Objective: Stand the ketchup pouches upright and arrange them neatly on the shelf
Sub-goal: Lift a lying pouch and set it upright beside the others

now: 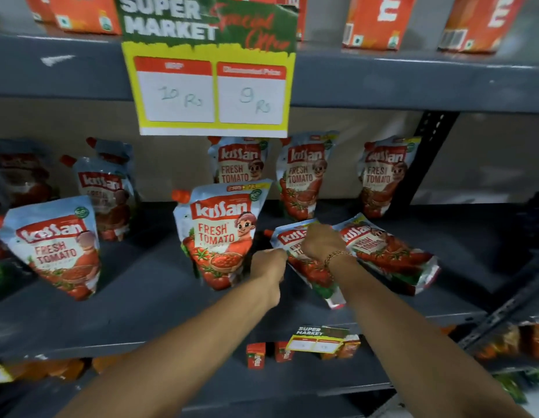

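on the grey shelf [135,300], upright ketchup pouches are seen at left [55,245] and centre [221,233]. the left hand [268,262] is curled loosely beside the fallen pouch [304,260]; whether anything is pinched cannot be told. the right hand [321,241] is closed over that pouch's upper edge. a second fallen pouch [392,254] lies just to the right. the top is best lifted while the base is steadied and spread flat, label kept forward, in line with the centre pouch.

A yellow-and-green price sign [209,70] hung from the upper shelf edge, orange cartons [380,21] stood above, and small red juice boxes [256,355] sat below.
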Tool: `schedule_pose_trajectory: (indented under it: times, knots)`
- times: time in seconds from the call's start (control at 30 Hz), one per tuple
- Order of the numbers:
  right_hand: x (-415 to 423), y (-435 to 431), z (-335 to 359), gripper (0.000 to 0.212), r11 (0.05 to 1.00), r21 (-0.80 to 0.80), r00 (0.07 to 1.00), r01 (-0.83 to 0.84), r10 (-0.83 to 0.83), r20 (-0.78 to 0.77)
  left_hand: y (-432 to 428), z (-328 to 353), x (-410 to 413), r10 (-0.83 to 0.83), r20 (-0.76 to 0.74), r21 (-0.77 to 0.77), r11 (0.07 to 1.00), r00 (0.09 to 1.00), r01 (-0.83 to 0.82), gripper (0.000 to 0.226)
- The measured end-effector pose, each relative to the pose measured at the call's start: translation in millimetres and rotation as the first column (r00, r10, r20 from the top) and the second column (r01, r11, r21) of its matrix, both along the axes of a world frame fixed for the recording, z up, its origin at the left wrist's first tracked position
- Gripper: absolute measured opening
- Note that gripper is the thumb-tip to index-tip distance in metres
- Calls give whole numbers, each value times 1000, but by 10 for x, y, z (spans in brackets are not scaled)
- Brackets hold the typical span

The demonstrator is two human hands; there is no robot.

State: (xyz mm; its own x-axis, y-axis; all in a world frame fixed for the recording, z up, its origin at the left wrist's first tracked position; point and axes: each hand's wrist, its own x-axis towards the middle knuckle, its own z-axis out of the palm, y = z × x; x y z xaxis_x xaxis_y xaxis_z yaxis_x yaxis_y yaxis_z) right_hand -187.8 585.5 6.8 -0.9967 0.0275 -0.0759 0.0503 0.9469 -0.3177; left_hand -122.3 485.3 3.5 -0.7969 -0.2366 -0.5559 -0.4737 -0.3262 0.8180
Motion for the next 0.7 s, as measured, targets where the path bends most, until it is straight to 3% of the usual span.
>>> schedule_pose_trajectory:
  times: [0.07, 0.17, 0.33, 0.43, 0.5, 0.6, 0.7]
  knots:
    - [-61, 238, 6, 41, 994, 101, 995, 41, -50, 90, 90, -13, -164, -59, 50, 18, 998, 997, 58, 33]
    - [-132, 475, -39, 62, 990, 137, 984, -38, 13, 175, 205, -80, -376, -112, 114, 70, 992, 987, 104, 50]
    - [-254, 687, 26, 49, 999, -13, 983, -37, 38, 179, 345, -262, -562, 55, 103, -55, 997, 993, -49, 54]
    - [-301, 673, 110, 31, 976, -218, 987, 6, 29, 156, 358, -173, -665, 205, -28, -151, 967, 978, -207, 29]
    - [-290, 657, 167, 19, 939, -344, 996, -2, 31, 80, 339, -42, -701, 263, -190, -235, 923, 946, -304, 22]
    - [-250, 672, 248, 16, 842, -531, 993, -99, 49, -106, 300, 141, -612, 179, -464, -401, 831, 867, -386, 19]
    - [-207, 713, 188, 11, 832, -524, 973, -183, 78, -216, 328, 113, -441, 160, -557, -409, 801, 815, -437, 16]
